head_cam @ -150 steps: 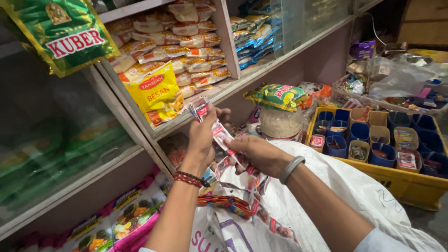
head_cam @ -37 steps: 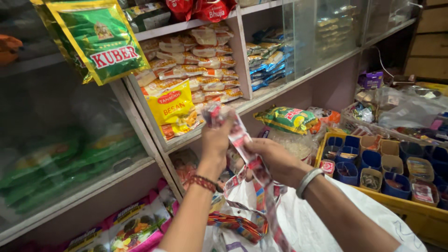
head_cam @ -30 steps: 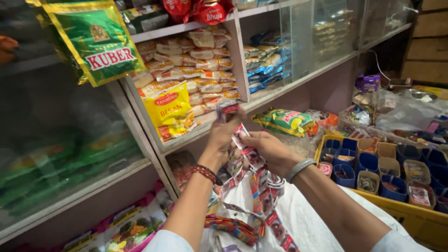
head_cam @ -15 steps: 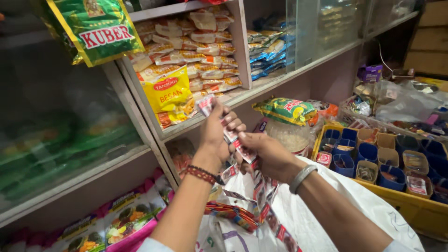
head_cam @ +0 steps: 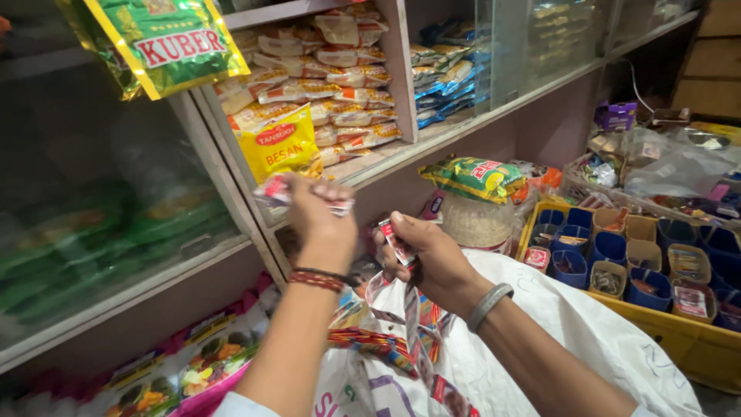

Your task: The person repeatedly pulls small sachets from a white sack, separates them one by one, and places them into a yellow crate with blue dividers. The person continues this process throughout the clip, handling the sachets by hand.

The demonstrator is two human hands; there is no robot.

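Note:
My left hand (head_cam: 315, 218) is raised in front of the shelf edge and grips a small bunch of red and white sachets (head_cam: 274, 191). A red thread band sits on that wrist. My right hand (head_cam: 428, 259), with a grey bangle on the wrist, pinches the top of a long strip of small red sachets (head_cam: 409, 316). The strip hangs down into the open white sack (head_cam: 556, 324) below my hands. The two hands are a little apart, left higher than right.
Glass-fronted shelves (head_cam: 432, 135) hold stacked snack packets and a yellow flour packet (head_cam: 272, 143). A green foil packet (head_cam: 174, 42) hangs top left. A yellow crate (head_cam: 679, 340) of small blue and brown cups stands right. A jar with a green packet (head_cam: 475, 179) on top sits behind the sack.
My hands have drawn apart: the left has lifted a bunch of sachets away to the left, while the right has dropped lower with the hanging strip.

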